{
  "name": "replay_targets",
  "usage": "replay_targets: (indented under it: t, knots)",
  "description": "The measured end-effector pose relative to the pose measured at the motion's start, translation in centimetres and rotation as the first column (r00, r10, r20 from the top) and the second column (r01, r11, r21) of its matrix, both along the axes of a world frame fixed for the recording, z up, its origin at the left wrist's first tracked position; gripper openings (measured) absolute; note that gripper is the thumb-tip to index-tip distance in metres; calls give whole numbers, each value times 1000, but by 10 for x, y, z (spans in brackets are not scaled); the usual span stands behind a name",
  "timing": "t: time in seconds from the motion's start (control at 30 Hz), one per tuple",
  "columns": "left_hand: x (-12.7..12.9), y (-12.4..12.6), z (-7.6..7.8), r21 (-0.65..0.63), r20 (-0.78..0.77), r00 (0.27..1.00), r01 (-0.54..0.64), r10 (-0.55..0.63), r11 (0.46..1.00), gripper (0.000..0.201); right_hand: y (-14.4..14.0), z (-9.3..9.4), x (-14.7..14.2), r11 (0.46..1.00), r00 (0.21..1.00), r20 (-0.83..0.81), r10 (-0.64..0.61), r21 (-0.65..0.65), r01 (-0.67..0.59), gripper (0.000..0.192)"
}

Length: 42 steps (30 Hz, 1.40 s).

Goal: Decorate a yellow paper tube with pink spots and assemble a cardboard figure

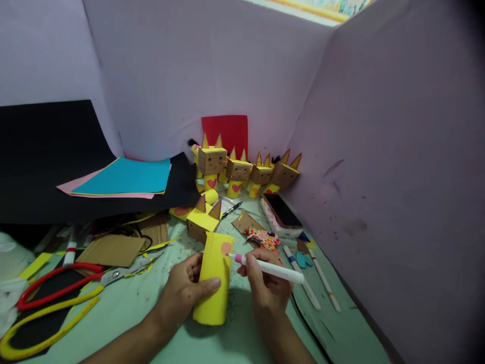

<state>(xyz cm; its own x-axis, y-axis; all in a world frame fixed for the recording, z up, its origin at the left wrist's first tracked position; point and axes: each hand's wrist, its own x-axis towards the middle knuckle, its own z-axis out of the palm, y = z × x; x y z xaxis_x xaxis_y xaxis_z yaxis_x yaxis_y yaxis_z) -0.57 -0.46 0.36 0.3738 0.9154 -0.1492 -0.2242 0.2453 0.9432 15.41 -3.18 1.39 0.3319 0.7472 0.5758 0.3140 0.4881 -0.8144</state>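
A yellow paper tube stands tilted in my left hand, the thumb across its front and the fingers behind it. Near its top is a round orange-pink patch. My right hand grips a white marker with a pink collar, its tip at the lower edge of that patch. Whether the tip touches the paper I cannot tell. Just behind the tube sits a yellow-topped cardboard box head with two pointed ears.
Large red-and-yellow-handled scissors lie at left beside cardboard scraps. Blue and pink paper sheets rest on black paper. Several box-headed figures stand at the back. A phone and more markers lie at right.
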Motion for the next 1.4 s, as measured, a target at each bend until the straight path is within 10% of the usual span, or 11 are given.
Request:
replay_targets:
  t: [0.37,1.4]
  knots:
    - [3,-8,21,-15,-37,999,-28,27,999,62,0,1,-3,1000,999,50,7,-21,-6,20]
    - [0,-3,10,-6,0,1000,30,-30,1000,61,5,5,-5,991,988,-73,-133,13,134,28]
